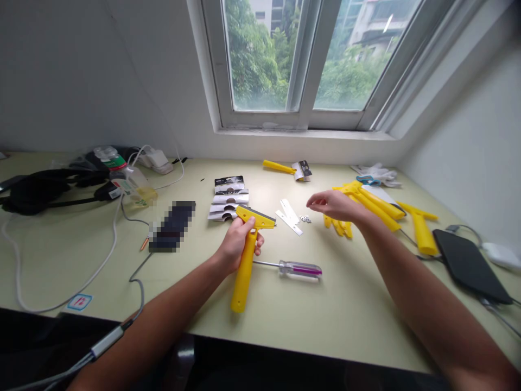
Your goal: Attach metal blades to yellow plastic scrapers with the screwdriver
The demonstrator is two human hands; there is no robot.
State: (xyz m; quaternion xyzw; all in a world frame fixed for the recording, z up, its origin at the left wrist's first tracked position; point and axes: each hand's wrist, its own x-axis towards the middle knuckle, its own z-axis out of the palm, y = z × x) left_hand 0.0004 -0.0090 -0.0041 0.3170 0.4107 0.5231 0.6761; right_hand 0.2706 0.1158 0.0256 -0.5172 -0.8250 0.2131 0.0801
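One yellow scraper [246, 260] pinched in left grip [239, 240]; right grip [329, 205]: can't tell; two white strips [289, 222]; one screwdriver [295, 268]

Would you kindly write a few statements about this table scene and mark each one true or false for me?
1. The left hand holds a yellow scraper. True.

2. The scraper's handle points toward the window. False: its head is toward the window and the handle toward the near table edge.

3. The right hand is near some small metal pieces. True.

4. The small metal pieces lie to the left of the white strips. False: they lie to the right of the white strips.

5. A screwdriver with a clear and purple handle lies on the table. True.

6. The right hand grips the screwdriver. False: it is apart from it.
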